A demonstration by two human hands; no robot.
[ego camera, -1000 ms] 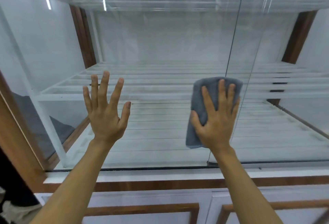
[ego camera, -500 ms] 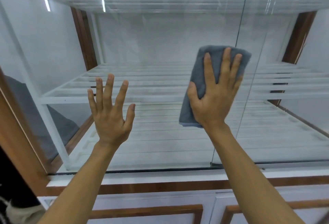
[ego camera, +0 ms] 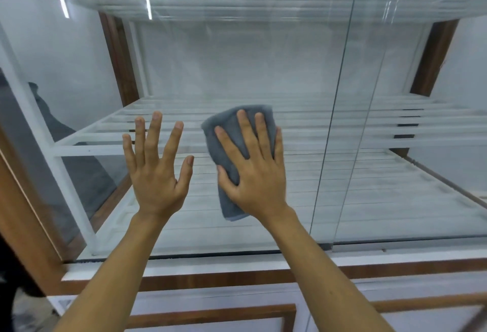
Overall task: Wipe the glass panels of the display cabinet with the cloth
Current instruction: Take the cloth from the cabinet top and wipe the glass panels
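A folded grey cloth (ego camera: 224, 136) lies flat against the front glass panel (ego camera: 237, 62) of the display cabinet. My right hand (ego camera: 253, 170) presses on the cloth with fingers spread, covering most of it. To its left, my left hand (ego camera: 155, 170) rests flat on the same glass panel, fingers apart and holding nothing. A second glass panel (ego camera: 411, 147) overlaps on the right, its vertical edge running just right of my right hand.
White slatted shelves (ego camera: 316, 181) show behind the glass. A white post (ego camera: 66, 186) stands inside at the left, with brown wood frame (ego camera: 23, 213) beside it. A white and wood sill (ego camera: 210, 271) runs below the glass, with cabinet doors (ego camera: 210, 318) under it.
My right hand first slid the cloth up the glass, then down and to the left, closer to my left hand. The left hand stayed nearly in place.
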